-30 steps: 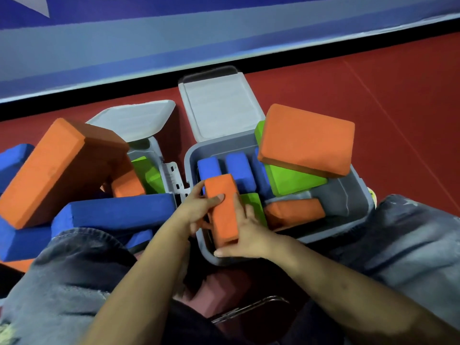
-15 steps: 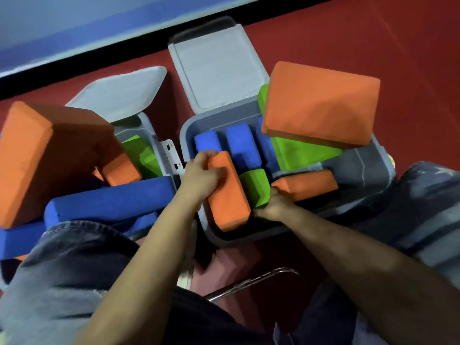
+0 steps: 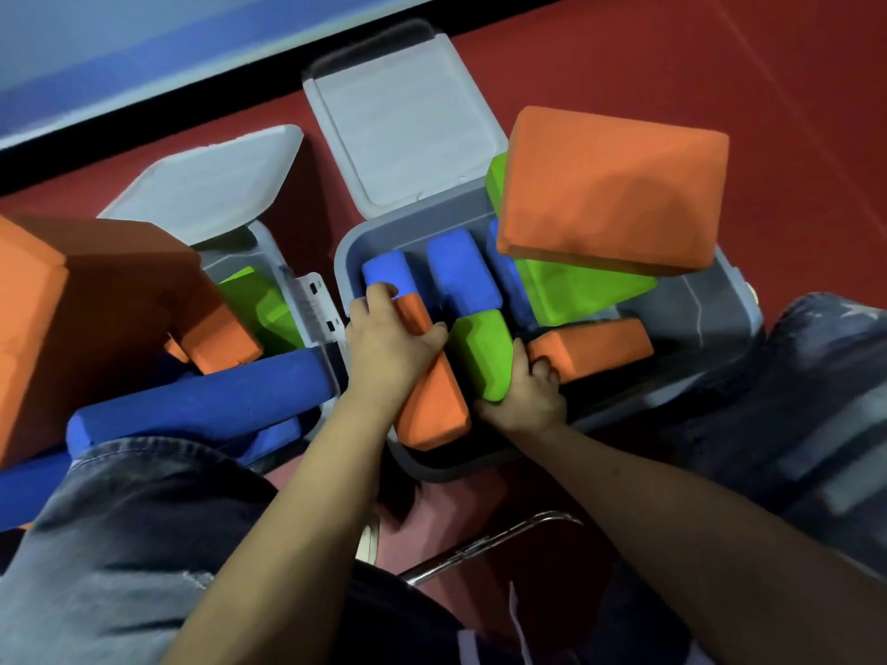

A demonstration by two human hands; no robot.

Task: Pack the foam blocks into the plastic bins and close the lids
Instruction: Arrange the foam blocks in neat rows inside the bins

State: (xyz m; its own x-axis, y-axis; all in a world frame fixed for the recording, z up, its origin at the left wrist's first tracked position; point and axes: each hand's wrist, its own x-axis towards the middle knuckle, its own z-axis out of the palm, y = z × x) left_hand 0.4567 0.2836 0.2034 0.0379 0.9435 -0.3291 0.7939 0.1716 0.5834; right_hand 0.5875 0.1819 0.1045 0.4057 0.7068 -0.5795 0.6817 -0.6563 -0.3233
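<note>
Two grey plastic bins sit on the red floor with their lids open. The right bin (image 3: 696, 319) holds blue, green and orange foam blocks. My left hand (image 3: 384, 343) presses on a long orange block (image 3: 432, 405) at the bin's near left corner. My right hand (image 3: 523, 395) grips the near end of a small green block (image 3: 480, 348) beside it. A large orange block (image 3: 609, 194) rests on a green wedge (image 3: 576, 290), sticking up above the rim. The left bin (image 3: 283, 271) is overfilled with a big orange block (image 3: 86, 309) and a long blue block (image 3: 201, 400).
The right bin's lid (image 3: 408, 122) lies flat behind it; the left bin's lid (image 3: 206, 184) tilts back. My knees in jeans (image 3: 134, 511) flank the bins. A metal chair frame (image 3: 485, 544) shows below. A blue wall mat runs along the far side.
The long orange block has gone deeper into the right bin under my left hand. My right hand left it and moved onto the green block. The camera tipped down and closer.
</note>
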